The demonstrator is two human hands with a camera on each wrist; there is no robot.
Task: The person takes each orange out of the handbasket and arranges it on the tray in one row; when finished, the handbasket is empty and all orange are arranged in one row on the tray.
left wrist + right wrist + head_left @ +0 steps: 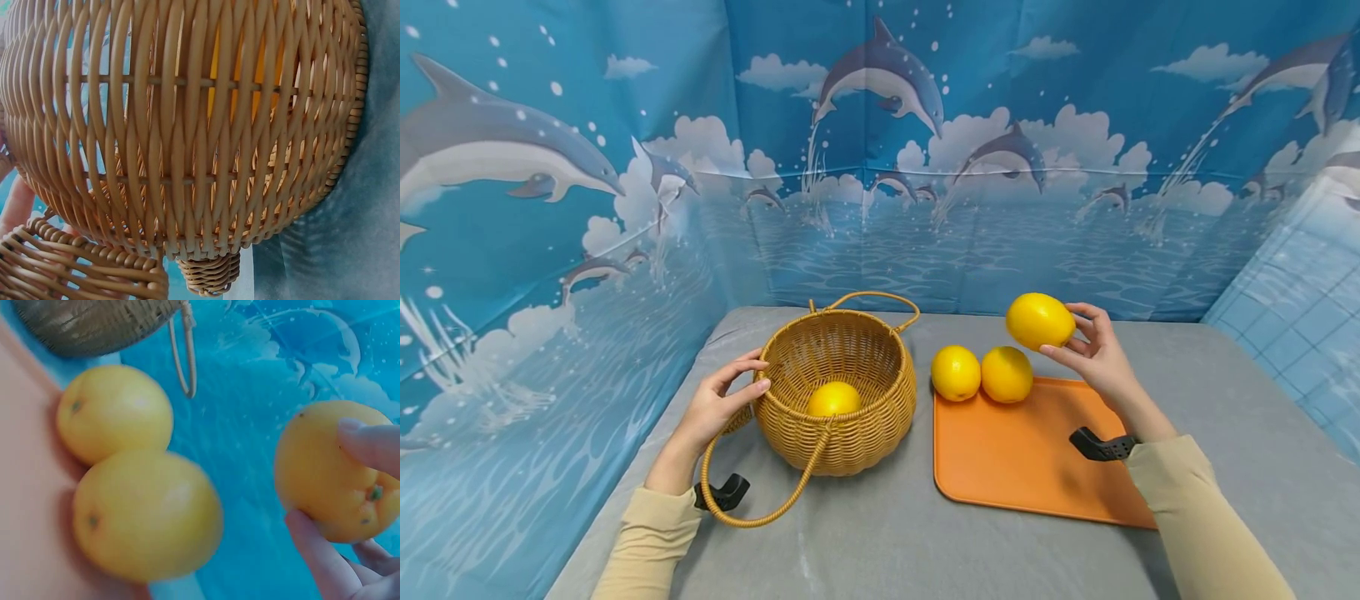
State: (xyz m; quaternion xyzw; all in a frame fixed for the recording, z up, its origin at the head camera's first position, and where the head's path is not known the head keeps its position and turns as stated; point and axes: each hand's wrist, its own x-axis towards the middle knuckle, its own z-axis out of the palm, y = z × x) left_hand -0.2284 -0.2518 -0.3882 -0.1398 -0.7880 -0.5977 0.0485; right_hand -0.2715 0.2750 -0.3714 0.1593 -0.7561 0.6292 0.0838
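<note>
My right hand (1097,346) holds a yellow-orange orange (1040,321) in the air above the far part of an orange tray (1022,454). Thumb and fingers pinch its sides, and the green stem end shows on this orange (340,472) in the right wrist view. Two more oranges (956,373) (1007,374) sit side by side at the tray's far left corner. To the left stands a round wicker basket (842,446) with one orange (834,399) inside. At its left rim, my left hand (718,400) grips the edge; the weave hides most of that hand in the left wrist view.
One basket handle (760,521) hangs out toward the near left, and the other handle (880,294) stands at the back. Grey cloth (880,533) covers the table. A blue dolphin curtain (865,225) encloses the back and sides.
</note>
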